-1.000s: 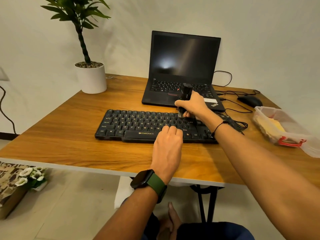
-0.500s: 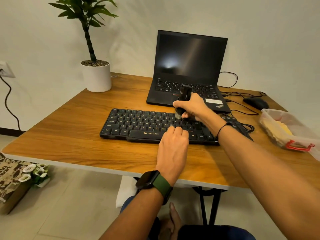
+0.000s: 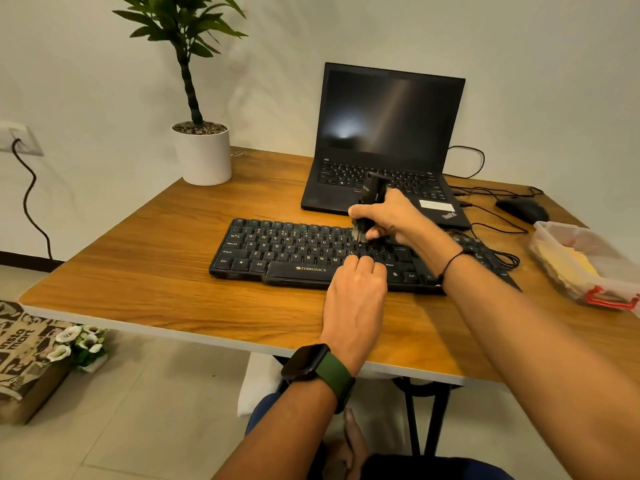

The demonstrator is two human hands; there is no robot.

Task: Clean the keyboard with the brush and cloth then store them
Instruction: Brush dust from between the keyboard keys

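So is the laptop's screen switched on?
No, the laptop screen is dark, showing only a faint reflection, while the right hand brushes the keyboard in front.

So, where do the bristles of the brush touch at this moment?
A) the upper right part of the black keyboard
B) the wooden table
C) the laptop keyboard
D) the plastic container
A: the right hand holds the brush upright, its bristles down on the upper right keys of the black keyboard.
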